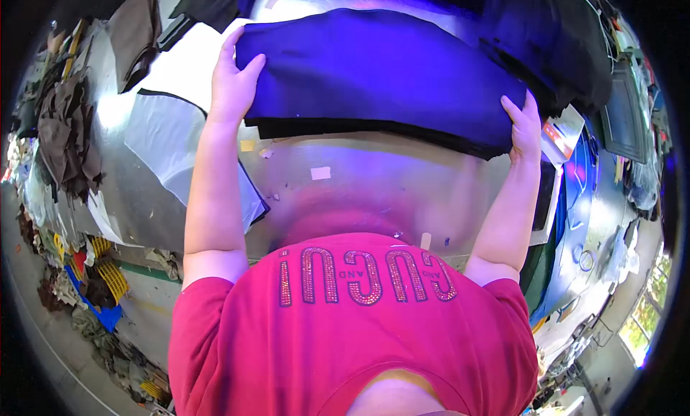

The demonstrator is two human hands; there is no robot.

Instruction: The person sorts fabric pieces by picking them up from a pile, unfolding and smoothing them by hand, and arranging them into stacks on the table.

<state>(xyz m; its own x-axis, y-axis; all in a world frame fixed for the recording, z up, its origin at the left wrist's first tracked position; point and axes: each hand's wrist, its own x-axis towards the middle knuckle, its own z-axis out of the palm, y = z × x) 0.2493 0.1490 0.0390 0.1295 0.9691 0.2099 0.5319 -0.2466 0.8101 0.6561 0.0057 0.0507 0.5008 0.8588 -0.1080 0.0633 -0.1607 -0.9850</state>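
Observation:
A wide stack of dark fabric [381, 75], tinted blue by the light, lies across the metal table between my hands. At its left end is my left hand [237, 78], with the thumb on top of the cloth and the fingers along the edge. My right hand [525, 125] grips the lower right corner, thumb over the cloth. The stack's black lower edge faces me. Both arms are stretched forward, and the fingertips are partly hidden at the edges.
The shiny metal table [345, 193] carries small paper scraps [320, 173]. A translucent sheet [165, 139] lies left of my left arm. Brown cloths [68, 128] hang at far left. More dark fabric [546, 42] is at upper right, with a white and orange box [562, 133] below it.

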